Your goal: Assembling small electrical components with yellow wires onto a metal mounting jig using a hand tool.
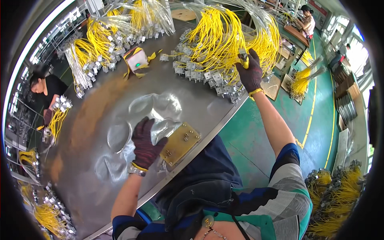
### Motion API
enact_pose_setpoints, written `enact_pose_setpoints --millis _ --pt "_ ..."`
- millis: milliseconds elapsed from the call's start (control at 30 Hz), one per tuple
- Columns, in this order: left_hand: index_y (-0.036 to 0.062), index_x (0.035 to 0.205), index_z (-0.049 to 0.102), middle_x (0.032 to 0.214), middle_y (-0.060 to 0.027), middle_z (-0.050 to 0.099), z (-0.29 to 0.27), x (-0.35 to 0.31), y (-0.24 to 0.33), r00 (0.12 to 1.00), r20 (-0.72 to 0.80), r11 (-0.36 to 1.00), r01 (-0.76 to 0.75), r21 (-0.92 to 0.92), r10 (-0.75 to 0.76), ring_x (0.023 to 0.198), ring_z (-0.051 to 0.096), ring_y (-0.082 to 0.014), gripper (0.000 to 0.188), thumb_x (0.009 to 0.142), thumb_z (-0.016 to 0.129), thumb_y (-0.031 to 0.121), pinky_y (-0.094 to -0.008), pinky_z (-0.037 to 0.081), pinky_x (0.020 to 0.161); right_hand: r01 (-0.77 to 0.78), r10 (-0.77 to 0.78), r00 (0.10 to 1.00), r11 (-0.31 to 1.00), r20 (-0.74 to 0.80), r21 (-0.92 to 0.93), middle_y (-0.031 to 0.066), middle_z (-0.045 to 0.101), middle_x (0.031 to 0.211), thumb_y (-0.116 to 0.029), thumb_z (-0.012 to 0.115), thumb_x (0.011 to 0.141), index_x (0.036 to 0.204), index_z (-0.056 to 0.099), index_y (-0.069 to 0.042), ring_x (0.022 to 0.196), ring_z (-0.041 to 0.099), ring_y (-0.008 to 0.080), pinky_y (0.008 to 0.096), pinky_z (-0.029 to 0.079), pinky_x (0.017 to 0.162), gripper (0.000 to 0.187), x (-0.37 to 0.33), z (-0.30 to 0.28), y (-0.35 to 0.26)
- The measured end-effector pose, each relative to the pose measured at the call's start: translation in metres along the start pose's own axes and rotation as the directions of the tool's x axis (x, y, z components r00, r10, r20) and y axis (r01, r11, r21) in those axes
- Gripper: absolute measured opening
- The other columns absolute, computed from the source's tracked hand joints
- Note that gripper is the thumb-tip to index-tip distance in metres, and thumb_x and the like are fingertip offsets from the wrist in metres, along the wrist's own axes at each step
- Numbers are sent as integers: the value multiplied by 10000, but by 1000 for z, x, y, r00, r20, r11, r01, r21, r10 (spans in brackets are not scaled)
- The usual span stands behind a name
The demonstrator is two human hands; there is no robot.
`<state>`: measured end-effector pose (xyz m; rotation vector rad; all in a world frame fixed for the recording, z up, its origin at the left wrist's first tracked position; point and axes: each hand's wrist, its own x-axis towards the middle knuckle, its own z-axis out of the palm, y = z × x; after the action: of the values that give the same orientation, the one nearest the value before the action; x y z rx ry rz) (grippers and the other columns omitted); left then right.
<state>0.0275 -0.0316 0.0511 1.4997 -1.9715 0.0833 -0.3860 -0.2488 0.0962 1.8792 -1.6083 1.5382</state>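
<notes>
From where I stand, the right hand has its grip closed around a small yellow piece at the near edge of a big heap of yellow wires with grey metal ends; I can't tell whether that piece is a tool or a wire part. The left hand is empty, fingers loosely spread above the tabletop, thumb just beside a brass-coloured plate with small studs. Farther back sits a red-and-white box, its inside hidden from me.
</notes>
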Motion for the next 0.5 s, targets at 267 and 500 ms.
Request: enact_pose_setpoints --millis 267,500 --pt "118 1403 508 1419 -160 514 29 29 14 999 19 993 -24 -120 26 1293 491 -376 828 709 864 397 -526 394 1081 -572 357 803 687 477 448 -12 662 795 -209 808 816 1010 724 -98 621 549 76 266 443 520 238 40 4 26" --pt "79 1469 438 1456 -207 494 52 86 34 1000 21 959 5 -284 1 1353 451 -410 922 743 868 452 -518 379 1116 -541 242 805 672 541 505 -25 667 813 -179 755 850 943 708 -76 671 581 67 264 485 605 146 15 -28 -6"
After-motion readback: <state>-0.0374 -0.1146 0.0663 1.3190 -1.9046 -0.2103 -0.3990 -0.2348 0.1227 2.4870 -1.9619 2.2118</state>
